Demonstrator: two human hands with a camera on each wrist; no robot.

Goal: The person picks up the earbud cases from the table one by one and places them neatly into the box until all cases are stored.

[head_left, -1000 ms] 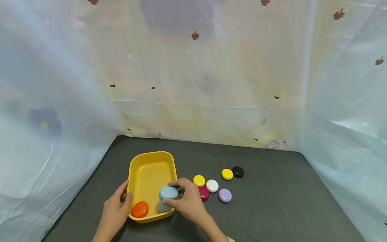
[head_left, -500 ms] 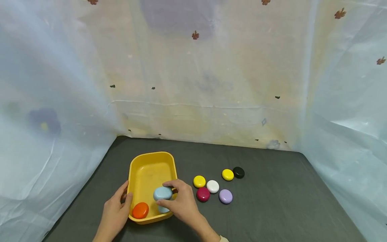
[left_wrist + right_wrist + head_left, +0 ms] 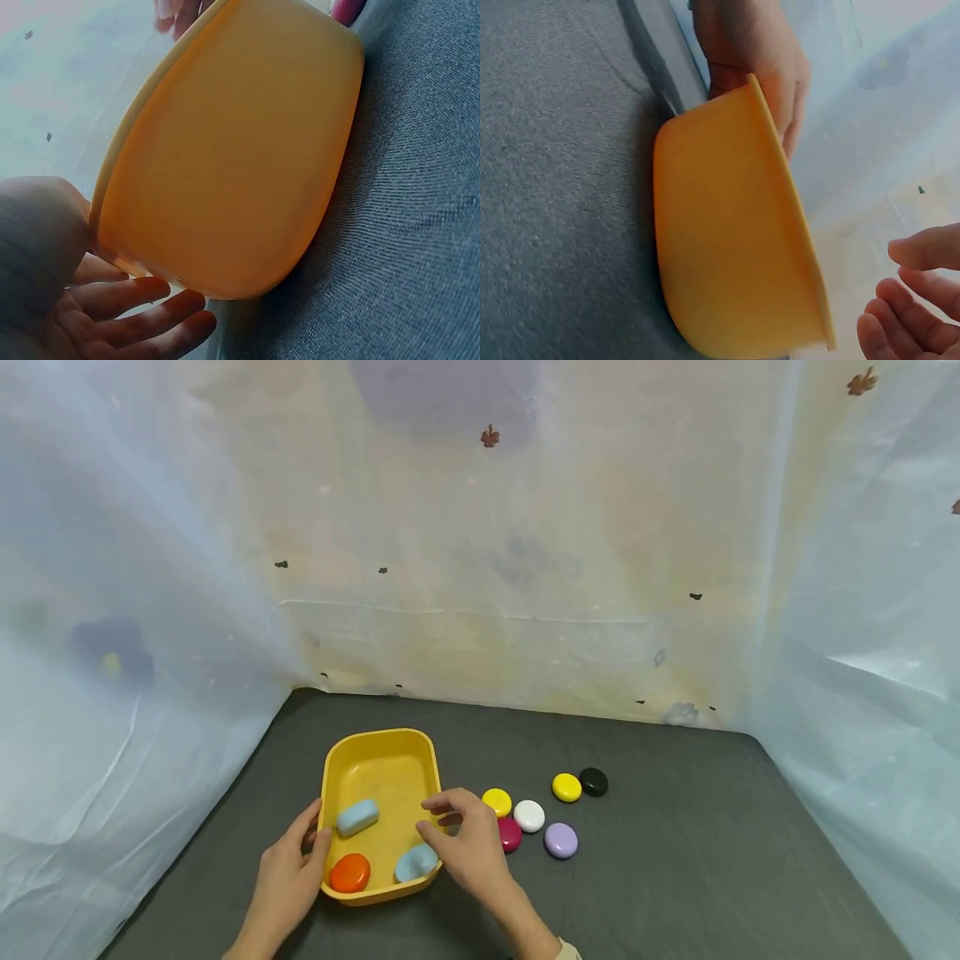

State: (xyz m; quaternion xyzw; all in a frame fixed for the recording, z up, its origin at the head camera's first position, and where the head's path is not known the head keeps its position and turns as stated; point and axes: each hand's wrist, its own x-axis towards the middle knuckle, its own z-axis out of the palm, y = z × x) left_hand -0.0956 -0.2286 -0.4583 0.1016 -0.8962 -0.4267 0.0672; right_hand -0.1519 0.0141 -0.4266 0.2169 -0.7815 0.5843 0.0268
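Note:
In the head view, a yellow plastic tray (image 3: 382, 737) holds an orange rounded piece (image 3: 350, 872) and two light-blue ones. One blue piece (image 3: 357, 817) stands on its edge near the left wall; the other blue piece (image 3: 416, 863) leans in the near right corner. My left hand (image 3: 288, 872) holds the tray's left side, thumb at the rim; the left wrist view shows its other fingers (image 3: 150, 322) spread loosely by the outer wall. Over the tray's right rim, my right hand (image 3: 472, 847) has thumb and fingers apart, nothing between them.
Right of the tray lie more glossy rounded pieces: a yellow one (image 3: 497, 802), a crimson one (image 3: 509, 834), a white one (image 3: 528, 816), a purple one (image 3: 561, 841), another yellow one (image 3: 566, 787) and a black one (image 3: 594, 782). Pale patterned sheeting (image 3: 525, 527) surrounds the dark cloth-covered table (image 3: 675, 860).
My right hand has let go of a light-blue piece, which now stands on edge further left in the tray. That hand has drawn back right to the rim. My left hand stays put.

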